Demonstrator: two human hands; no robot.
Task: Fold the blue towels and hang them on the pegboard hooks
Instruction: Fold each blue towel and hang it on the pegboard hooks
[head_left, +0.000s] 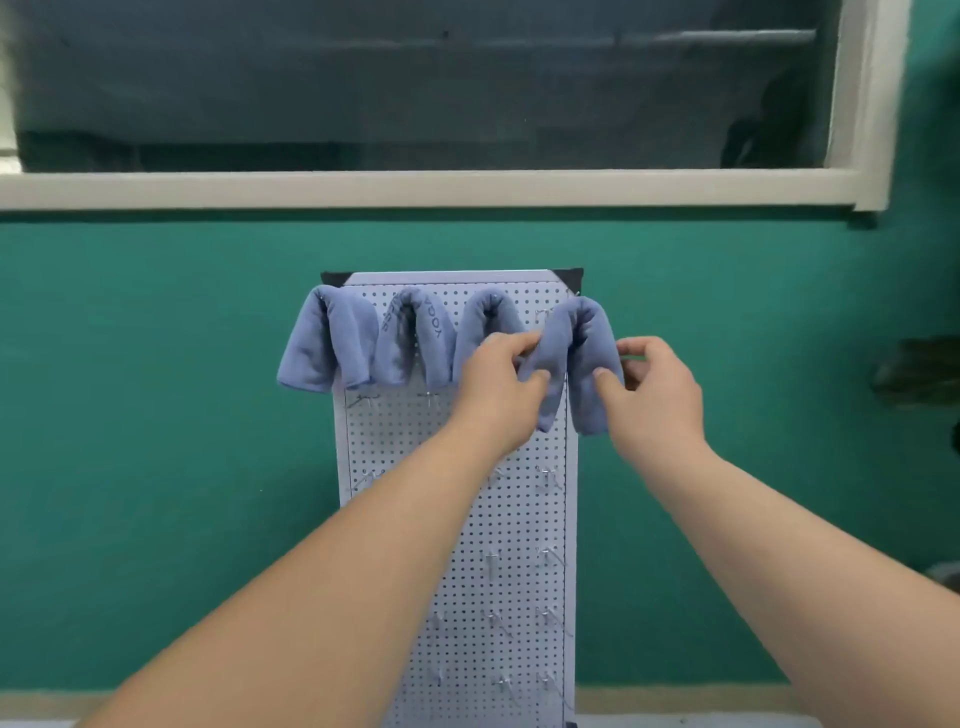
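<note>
Several folded blue towels hang side by side over the top row of hooks on a white pegboard (519, 519). The rightmost towel (584, 338) drapes over its hook at the board's right edge. My left hand (498, 384) pinches that towel's left hanging half between thumb and fingers. My right hand (649, 384) pinches its right hanging half. The towel to its left (485, 322) is partly hidden behind my left hand. Two more folded towels hang further left, one (410, 338) with printed letters, one (322, 343) at the board's left edge.
Rows of bare metal hooks (491, 561) stick out of the pegboard below the towels. The board leans against a green wall (156, 415) beneath a window with a cream frame (415, 189). A dark blurred object (919, 371) sits at the right edge.
</note>
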